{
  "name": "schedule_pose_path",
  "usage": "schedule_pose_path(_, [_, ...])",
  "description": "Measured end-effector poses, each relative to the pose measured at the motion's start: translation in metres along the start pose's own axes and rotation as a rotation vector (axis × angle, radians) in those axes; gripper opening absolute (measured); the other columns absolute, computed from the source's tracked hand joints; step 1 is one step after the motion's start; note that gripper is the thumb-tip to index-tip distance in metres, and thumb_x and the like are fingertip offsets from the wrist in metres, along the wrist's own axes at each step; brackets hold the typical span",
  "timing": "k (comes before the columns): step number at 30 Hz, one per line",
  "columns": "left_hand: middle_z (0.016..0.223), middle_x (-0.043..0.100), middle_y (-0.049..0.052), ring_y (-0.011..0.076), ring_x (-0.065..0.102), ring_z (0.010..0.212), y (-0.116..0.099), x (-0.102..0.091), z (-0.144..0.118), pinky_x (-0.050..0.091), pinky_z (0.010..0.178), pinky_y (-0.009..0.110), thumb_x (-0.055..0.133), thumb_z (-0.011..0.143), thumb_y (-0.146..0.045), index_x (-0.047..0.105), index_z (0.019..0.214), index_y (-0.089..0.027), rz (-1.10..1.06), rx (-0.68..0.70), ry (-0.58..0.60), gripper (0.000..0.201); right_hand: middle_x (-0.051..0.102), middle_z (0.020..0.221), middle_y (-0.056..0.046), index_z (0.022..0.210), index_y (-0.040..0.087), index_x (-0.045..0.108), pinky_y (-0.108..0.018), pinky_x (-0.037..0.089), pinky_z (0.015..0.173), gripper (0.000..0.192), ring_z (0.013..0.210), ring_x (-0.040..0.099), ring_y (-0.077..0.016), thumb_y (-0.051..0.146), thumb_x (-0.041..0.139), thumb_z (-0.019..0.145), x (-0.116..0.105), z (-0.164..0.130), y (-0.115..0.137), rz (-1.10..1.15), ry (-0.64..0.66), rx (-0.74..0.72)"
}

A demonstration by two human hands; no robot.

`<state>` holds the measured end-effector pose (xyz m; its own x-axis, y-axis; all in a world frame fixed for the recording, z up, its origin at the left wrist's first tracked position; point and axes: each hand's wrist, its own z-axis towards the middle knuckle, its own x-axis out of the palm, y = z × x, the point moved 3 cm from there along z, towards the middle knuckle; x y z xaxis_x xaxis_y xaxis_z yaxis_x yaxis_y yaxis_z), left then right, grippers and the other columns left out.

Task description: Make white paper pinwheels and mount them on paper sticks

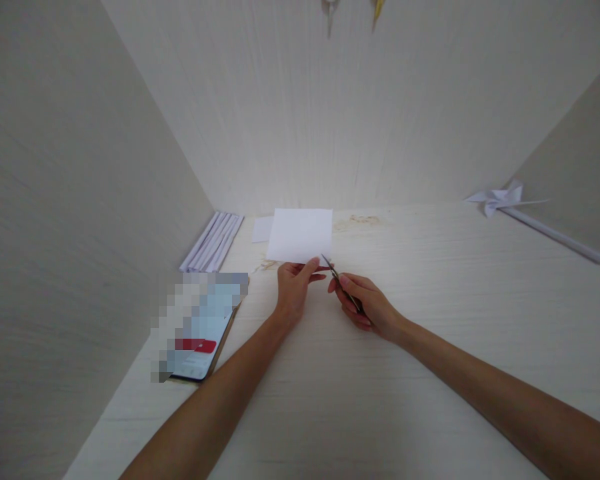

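While pinching the near edge of a white sheet of paper raised just above the desk, left hand sits close to the scissors gripped in right hand; risks nicked fingertips or a crooked cut if sagging.

Most of the phone at the near left is blurred into blocks, so its screen can't be read. The right hand covers the handles of the scissors; only the thin blades show. Two small hanging things on the far wall are cut off by the top edge.
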<state>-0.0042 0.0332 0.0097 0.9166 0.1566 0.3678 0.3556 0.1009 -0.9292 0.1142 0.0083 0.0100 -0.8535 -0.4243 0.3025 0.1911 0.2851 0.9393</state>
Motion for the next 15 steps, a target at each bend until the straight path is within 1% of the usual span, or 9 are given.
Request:
schedule_pose_path(10, [0.064, 0.067, 0.006, 0.0153, 0.063, 0.059, -0.0005, -0.001, -0.0001, 0.048, 0.048, 0.02, 0.064, 0.059, -0.023, 0.064, 0.064, -0.009, -0.035, -0.007, 0.015, 0.014, 0.034, 0.038, 0.011, 0.07, 0.017, 0.049, -0.013, 0.015, 0.02, 0.023, 0.021, 0.021, -0.0014, 0.038, 0.044, 0.076, -0.0007, -0.0005, 0.0003, -0.003, 0.007, 0.011])
schedule_pose_path(15, [0.065, 0.068, 0.007, 0.0164, 0.064, 0.062, -0.0012, -0.0012, 0.0002, 0.048, 0.049, 0.021, 0.063, 0.06, -0.025, 0.065, 0.065, -0.01, 0.013, 0.002, 0.032, 0.016, 0.034, 0.037, 0.011, 0.069, 0.017, 0.048, -0.013, 0.014, 0.019, 0.023, 0.02, 0.02, -0.0013, 0.038, 0.045, 0.076, -0.0005, 0.0003, 0.0003, -0.02, 0.009, 0.022])
